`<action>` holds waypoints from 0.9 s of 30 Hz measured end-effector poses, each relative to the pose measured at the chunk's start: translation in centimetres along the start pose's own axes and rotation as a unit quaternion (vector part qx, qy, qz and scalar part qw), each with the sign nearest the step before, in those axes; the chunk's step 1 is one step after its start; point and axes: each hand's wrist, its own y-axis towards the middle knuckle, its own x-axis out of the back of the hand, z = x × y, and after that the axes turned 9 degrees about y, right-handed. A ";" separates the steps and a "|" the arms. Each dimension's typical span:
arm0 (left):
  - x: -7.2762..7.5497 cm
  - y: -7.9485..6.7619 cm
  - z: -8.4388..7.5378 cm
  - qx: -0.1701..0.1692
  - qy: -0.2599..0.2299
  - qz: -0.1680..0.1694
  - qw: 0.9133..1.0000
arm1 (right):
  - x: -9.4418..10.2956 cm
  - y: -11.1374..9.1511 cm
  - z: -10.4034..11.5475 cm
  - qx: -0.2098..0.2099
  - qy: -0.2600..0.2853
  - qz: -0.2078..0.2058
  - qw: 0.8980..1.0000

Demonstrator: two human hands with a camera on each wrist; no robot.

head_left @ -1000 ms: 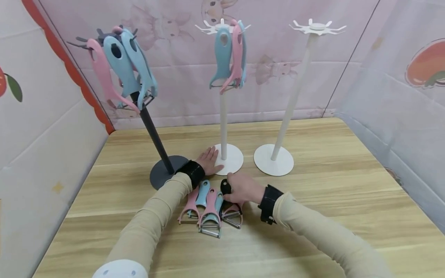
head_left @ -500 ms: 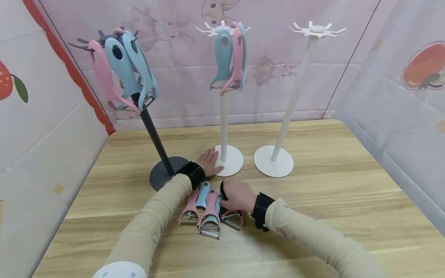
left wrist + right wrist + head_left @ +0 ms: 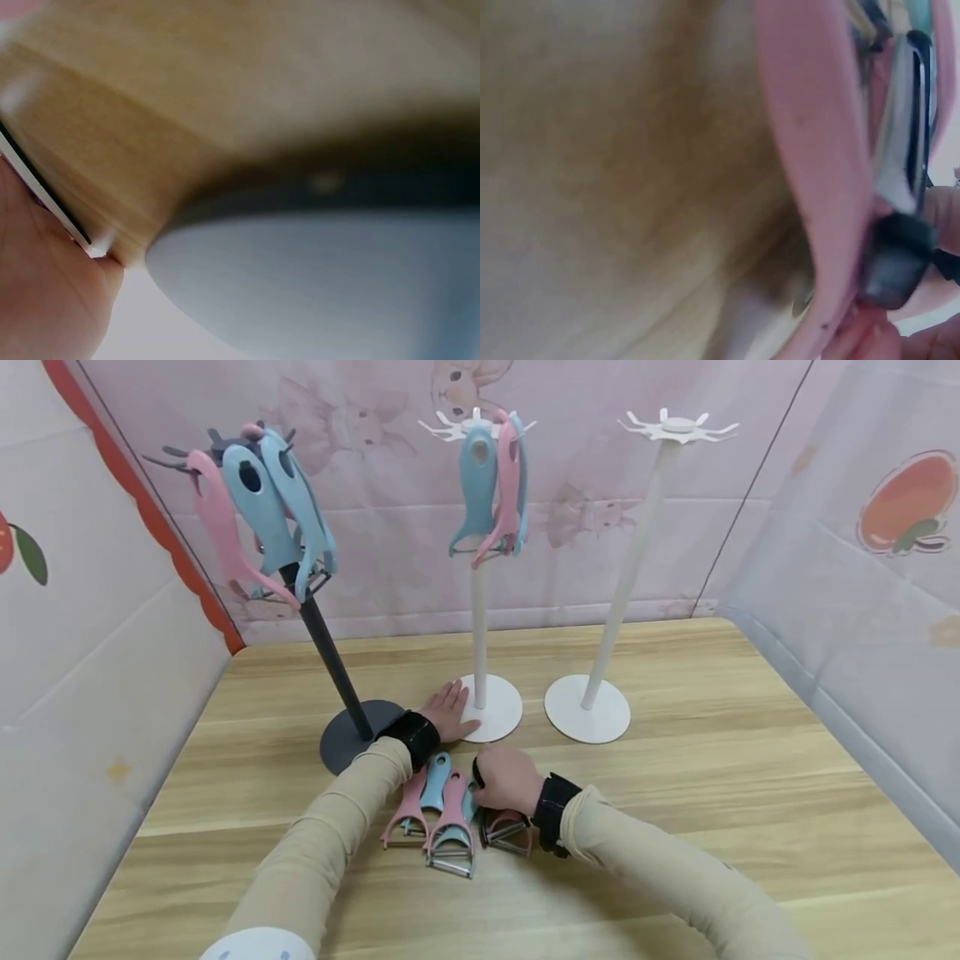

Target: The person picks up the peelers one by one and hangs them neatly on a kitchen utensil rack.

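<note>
My left hand lies flat, fingers spread, on the round base of the middle white stand. With curled fingers my right hand grips a black peeler, whose handle is mostly hidden inside the hand. Beneath that hand lies a pink peeler, which fills much of the right wrist view beside the black peeler's head. Just left are more peelers, among them a front pink peeler, a light blue peeler and another pink peeler, overlapping on the table.
Pink and blue peelers hang from the dark stand at left and from the hooks of the middle white stand. A right white stand has bare hooks. Fabric walls border the wooden table.
My right hand has shifted slightly towards me, closing further over the black peeler's handle. The black and pink peeler heads beneath it have moved a little to the right. The left hand stays put.
</note>
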 end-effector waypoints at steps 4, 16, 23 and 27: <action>0.3 -0.9 -0.4 -0.005 0.023 -0.006 1.000 | 0.4 -0.2 -0.4 -0.008 0.033 0.005 0.999; -0.5 -0.5 0.1 -0.021 0.014 -0.050 0.998 | 5.5 -1.3 -1.6 -0.005 0.247 -0.092 0.964; -0.1 -0.6 -0.2 0.000 0.025 -0.024 0.999 | 9.3 -1.9 -3.0 0.005 0.342 -0.247 0.907; 0.2 -0.7 -0.5 0.003 0.018 -0.015 1.000 | 10.9 -1.8 -3.7 0.025 0.379 -0.340 0.860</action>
